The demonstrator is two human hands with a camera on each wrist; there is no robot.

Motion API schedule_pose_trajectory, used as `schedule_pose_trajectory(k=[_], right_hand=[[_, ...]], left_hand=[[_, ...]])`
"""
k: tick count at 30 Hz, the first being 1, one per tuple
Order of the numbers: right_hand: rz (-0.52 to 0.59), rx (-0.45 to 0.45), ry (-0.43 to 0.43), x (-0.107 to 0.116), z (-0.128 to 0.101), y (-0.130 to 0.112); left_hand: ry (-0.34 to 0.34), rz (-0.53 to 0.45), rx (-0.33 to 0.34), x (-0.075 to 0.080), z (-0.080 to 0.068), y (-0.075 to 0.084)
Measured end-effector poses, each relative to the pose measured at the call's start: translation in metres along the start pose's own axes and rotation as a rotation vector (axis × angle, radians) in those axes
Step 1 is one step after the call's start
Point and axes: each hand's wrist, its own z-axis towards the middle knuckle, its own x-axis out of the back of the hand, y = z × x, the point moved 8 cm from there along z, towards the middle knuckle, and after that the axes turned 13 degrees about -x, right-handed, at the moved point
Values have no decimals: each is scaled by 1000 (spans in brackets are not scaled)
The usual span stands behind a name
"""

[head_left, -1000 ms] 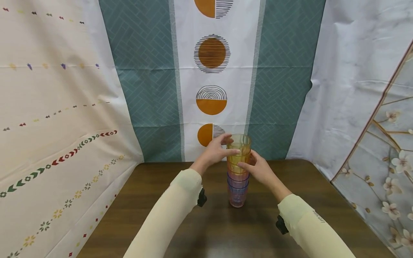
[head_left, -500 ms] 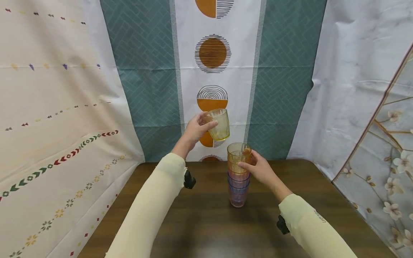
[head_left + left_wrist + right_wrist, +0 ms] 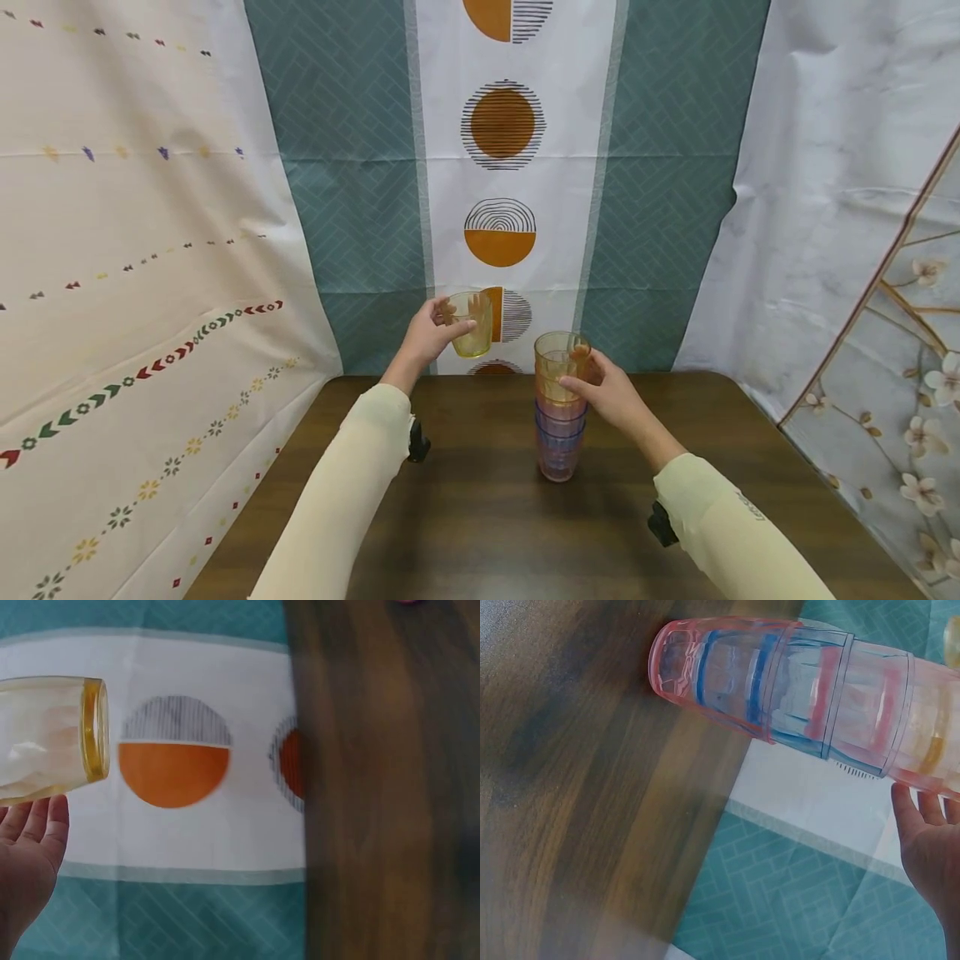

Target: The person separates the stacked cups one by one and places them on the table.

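Observation:
A stack of several clear plastic cups (image 3: 558,417) stands on the brown wooden table (image 3: 480,533), pink and blue low down, orange on top. My right hand (image 3: 592,385) grips the top orange cup (image 3: 558,371) of the stack, thumb in front and fingers behind. My left hand (image 3: 431,333) holds a single yellow cup (image 3: 472,323) in the air, left of the stack and above the table's far edge. In the left wrist view the yellow cup (image 3: 49,739) lies sideways above my fingers (image 3: 34,840). The right wrist view shows the stack (image 3: 795,690) close up.
Patterned cloths hang around the table: a teal and white one with orange circles (image 3: 502,125) behind, a cream one (image 3: 135,250) on the left, a white and floral one (image 3: 885,292) on the right. Bare tabletop lies on both sides of the stack.
My left hand lifted the yellow cup off the stack, raised it, then brought it down and to the left. My right hand stayed on the stack's top cup.

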Motion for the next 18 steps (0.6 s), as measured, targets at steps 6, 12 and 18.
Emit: schedule_pose_trajectory(k=[6, 12, 18], right_hand=[[-37, -4, 20, 2, -3, 0], [-31, 12, 29, 1, -2, 0], [-43, 3, 42, 1, -2, 1]], left_hand=[[37, 9, 36, 0, -12, -33], [56, 4, 69, -7, -26, -66], [68, 3, 107, -19, -43, -95]])
